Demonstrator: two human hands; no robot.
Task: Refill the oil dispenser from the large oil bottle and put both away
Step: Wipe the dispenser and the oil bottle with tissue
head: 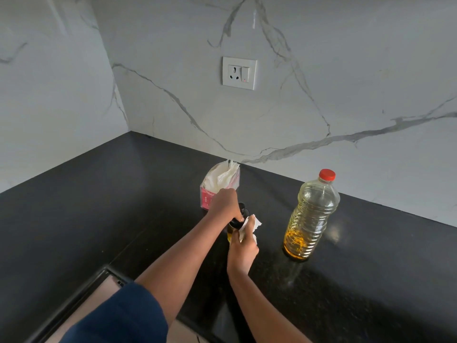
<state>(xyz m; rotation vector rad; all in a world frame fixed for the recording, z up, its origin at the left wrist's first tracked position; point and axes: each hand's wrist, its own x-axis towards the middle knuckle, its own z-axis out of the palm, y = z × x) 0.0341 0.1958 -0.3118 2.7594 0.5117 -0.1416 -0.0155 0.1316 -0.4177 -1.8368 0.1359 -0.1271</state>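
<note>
"Head view puts the oil dispenser [231,231] upright on the black counter [99,206], right in front of me. My left hand [222,203] has its fingers curled down over the dark top. My right hand [243,251] pinches a white tissue [254,221] against the dispenser's side."

"So is the pouring done?"

"I'd judge so. The large oil bottle [311,214] stands well apart to the right, untouched, with its red cap [327,175] on and only a low band of oil at the bottom. How full the dispenser is I can't tell, because my hands cover most of it. This looks like wiping drips, or seating the top."

"What's left?"

"Finishing the wipe, then putting both away. Neither has left the counter. A tissue box [206,198] sits just behind the dispenser, and a wall socket [239,73] is above."
</note>
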